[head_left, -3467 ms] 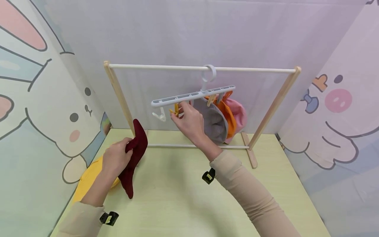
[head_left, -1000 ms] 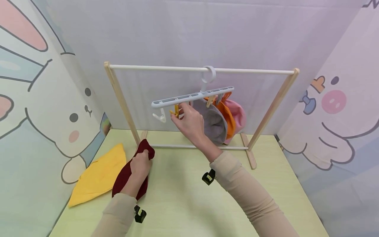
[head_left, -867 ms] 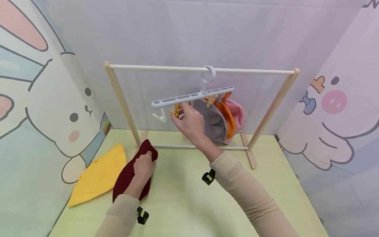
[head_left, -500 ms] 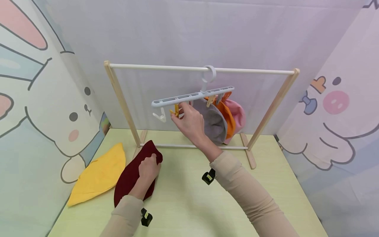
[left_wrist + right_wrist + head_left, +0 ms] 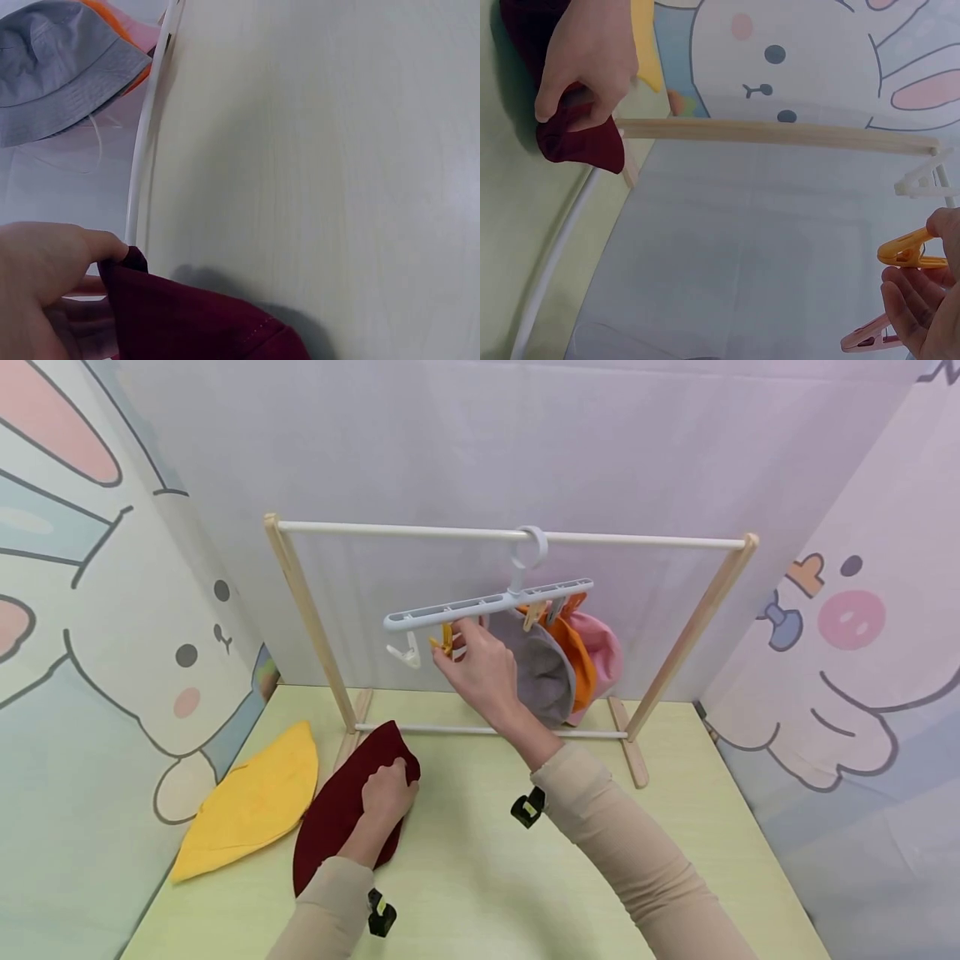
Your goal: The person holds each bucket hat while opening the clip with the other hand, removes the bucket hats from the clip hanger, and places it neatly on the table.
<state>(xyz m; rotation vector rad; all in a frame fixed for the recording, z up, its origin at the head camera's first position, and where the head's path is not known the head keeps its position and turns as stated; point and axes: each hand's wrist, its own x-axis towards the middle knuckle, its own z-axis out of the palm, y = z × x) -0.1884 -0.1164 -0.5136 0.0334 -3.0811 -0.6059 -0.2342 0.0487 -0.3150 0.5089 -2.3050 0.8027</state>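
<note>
My left hand [image 5: 390, 791] pinches the edge of a dark red bucket hat [image 5: 337, 814], low over the table at the left. In the left wrist view the thumb and fingers hold a fold of its cloth [image 5: 187, 315]. My right hand [image 5: 483, 668] is raised under the pale grey clip hanger [image 5: 450, 612]. It pinches a yellow clothespin [image 5: 904, 251] between thumb and fingers, as the right wrist view shows. A white clothespin [image 5: 407, 652] hangs at the hanger's left end, and a pink clothespin [image 5: 870, 337] sits beside my right fingers.
Grey [image 5: 536, 672], orange [image 5: 576, 660] and pink [image 5: 603, 647] hats hang from clips on the hanger's right half. The hanger hooks over the white rod [image 5: 397, 531] of a wooden rack. A yellow bucket hat [image 5: 255, 802] lies at the table's left.
My left hand first lowered the dark red hat from an upright hold, uncovering the yellow hat, then slid it rightward and slightly nearer. My right hand stays on the yellow clothespin.
</note>
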